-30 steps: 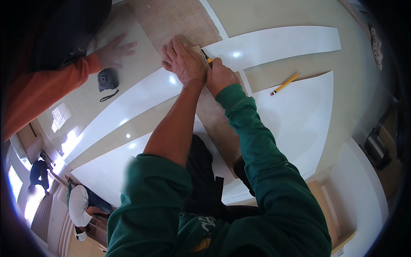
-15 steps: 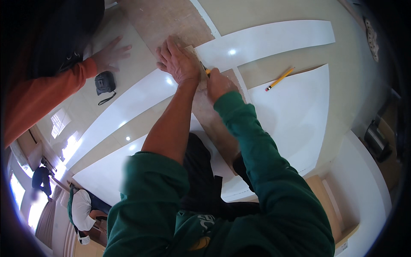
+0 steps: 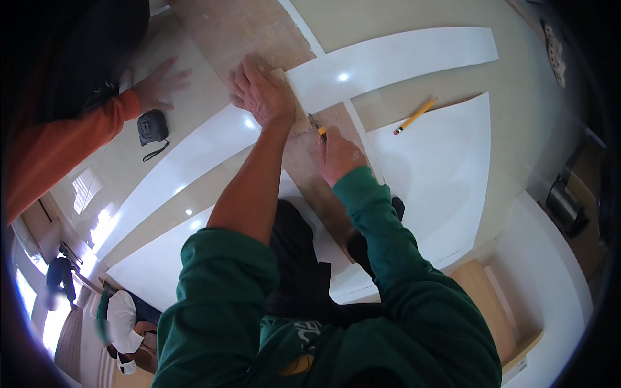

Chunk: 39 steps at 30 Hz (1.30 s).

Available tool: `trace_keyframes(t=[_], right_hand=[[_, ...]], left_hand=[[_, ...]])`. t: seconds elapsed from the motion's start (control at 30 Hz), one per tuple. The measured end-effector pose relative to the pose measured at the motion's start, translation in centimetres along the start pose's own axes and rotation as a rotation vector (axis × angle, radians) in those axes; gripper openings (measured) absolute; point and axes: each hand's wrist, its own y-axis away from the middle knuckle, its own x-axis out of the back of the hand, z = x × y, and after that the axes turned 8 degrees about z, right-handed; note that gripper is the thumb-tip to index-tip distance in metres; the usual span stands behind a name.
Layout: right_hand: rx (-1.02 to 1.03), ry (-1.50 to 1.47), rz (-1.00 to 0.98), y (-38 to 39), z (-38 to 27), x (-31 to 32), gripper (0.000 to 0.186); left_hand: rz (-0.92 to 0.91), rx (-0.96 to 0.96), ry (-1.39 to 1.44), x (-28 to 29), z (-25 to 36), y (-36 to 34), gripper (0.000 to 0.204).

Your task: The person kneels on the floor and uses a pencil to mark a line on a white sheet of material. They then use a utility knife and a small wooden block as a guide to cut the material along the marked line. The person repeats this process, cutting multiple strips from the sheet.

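Observation:
My left hand [image 3: 264, 98] lies flat, fingers stretched, on a small tan board piece [image 3: 295, 110]. That piece rests across a long curved white strip [image 3: 401, 60]. In my right hand [image 3: 341, 156] is a yellow utility knife [image 3: 321, 131], its tip close to the right edge of the board piece. Below both hands runs a brown board [image 3: 317, 168], partly hidden by my arms. A large white sheet [image 3: 440, 168] lies to the right, and a yellow pencil [image 3: 414, 117] rests near its upper edge.
A black tape measure [image 3: 152, 127] with a wrist strap lies on the tiled floor at the left. Beside it hovers another person's blurred hand [image 3: 155, 87] in an orange sleeve. A person in a white shirt [image 3: 123, 320] is at lower left. A curved white panel [image 3: 543, 252] stands at right.
My right hand and the knife have drawn back toward me along the board piece's edge. My left hand stays pressed in place. The whole view has shifted slightly.

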Motion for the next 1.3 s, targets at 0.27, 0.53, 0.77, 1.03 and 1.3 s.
trace_keyframes(t=[0.27,0.53,0.77,1.03,1.3], right_hand=[[0.141,-0.069,0.157,-6.7,-2.3,-2.2,0.025],[0.156,-0.095,0.154,-7.8,-1.9,-2.7,0.025],[0.173,-0.04,0.132,-8.0,-2.5,-2.1,0.026],[0.13,-0.095,0.14,-8.0,-2.3,-2.5,0.025],[0.096,0.009,0.03,-8.4,-3.3,-1.5,0.022]], left_hand=[[0.001,-0.001,-0.015,-0.3,0.1,0.2,0.044],[0.016,0.001,-0.016,-0.5,-0.2,0.2,0.044],[0.0,0.008,0.021,-0.5,-0.3,0.2,0.044],[0.008,0.004,0.027,-0.8,-0.3,0.3,0.043],[0.005,0.009,0.011,-0.7,-0.6,0.2,0.043]])
